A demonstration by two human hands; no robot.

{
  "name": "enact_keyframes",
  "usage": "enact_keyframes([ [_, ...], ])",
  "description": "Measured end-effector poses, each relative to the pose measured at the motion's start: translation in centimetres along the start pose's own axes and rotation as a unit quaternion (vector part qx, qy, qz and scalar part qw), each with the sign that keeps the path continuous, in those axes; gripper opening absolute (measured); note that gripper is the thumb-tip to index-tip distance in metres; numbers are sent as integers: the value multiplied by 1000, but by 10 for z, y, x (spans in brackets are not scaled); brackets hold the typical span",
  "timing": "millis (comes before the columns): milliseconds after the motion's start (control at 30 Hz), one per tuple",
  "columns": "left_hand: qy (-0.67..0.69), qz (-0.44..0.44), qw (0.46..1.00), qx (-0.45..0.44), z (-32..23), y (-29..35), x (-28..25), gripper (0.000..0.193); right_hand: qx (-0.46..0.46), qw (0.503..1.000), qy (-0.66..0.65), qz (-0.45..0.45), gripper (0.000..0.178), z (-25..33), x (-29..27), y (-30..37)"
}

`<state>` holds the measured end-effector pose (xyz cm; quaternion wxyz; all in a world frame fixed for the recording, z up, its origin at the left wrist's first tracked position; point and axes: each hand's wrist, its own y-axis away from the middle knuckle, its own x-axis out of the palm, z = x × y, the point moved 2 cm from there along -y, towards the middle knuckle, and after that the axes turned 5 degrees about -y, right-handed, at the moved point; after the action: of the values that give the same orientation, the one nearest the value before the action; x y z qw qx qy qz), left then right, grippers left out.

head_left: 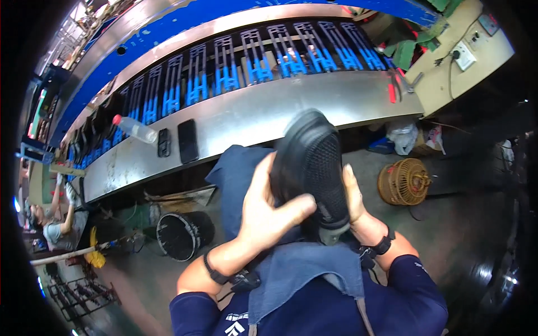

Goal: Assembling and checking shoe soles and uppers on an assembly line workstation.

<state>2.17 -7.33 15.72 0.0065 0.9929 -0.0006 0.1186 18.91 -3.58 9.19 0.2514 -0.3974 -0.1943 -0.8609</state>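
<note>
We are gripping a black mesh-upper shoe [311,168] sole-up over our lap, left hand [268,208] clamped at its nine o'clock side, right hand [354,197] at three o'clock, seemingly mid-handling, well short of the curved steel conveyor bench [252,115] at twelve o'clock.

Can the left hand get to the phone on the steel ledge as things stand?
Probably not right away: the left hand is wrapped around the black shoe, shared with the right hand. The phone lies uncovered on the ledge, nothing between.
</note>
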Motion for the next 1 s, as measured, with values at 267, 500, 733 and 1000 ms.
enact_keyframes([
  [267, 374, 46, 926, -33, 63, 2, -111, 79, -65, 717, 666, 196, 67, -2, 78, -3],
  [500, 410, 27, 911, -24, 61, 24, -106, 77, -211, 708, 618, 269, 57, 17, 109, -80],
  [733, 399, 34, 914, -68, 55, 18, -95, 84, -268, 681, 606, 312, 51, 17, 99, -93],
  [1000, 375, -30, 925, -60, 86, 21, -93, 75, -209, 616, 712, 263, 56, 13, 112, -59],
])
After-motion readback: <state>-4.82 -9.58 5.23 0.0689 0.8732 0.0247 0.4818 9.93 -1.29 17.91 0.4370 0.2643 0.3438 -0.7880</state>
